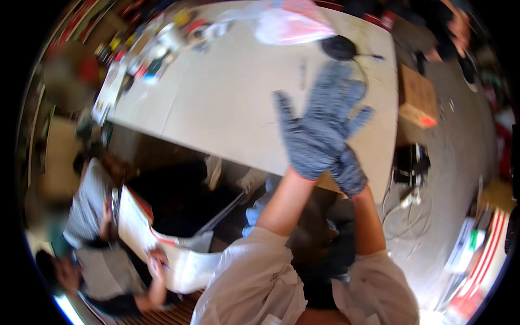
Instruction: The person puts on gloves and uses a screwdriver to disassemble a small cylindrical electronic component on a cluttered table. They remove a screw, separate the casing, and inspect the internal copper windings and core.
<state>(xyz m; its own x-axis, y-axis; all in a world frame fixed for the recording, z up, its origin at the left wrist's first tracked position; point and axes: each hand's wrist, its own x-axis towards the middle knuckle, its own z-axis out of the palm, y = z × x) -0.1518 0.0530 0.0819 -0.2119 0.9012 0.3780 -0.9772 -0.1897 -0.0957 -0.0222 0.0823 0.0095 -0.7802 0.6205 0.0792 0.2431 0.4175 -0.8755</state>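
My left hand [317, 124], in a grey knit glove with an orange cuff, is raised over the white table [216, 97], fingers spread. My right hand [349, 170], in a matching glove, is just below it on the right, against the lower edge of the left glove; its fingers are largely hidden behind the left hand. Beyond my fingertips a round black object [338, 47] with a cord lies near a pink-and-white plastic bag [290, 24].
Cups, jars and tape cluster [170, 40] at the table's back left. At lower left, a person [103, 271] holds an open book [138, 227] beside another person. A cardboard box [414, 97], black device [409, 165] and cables stand right; another person's legs [460, 49] are upper right.
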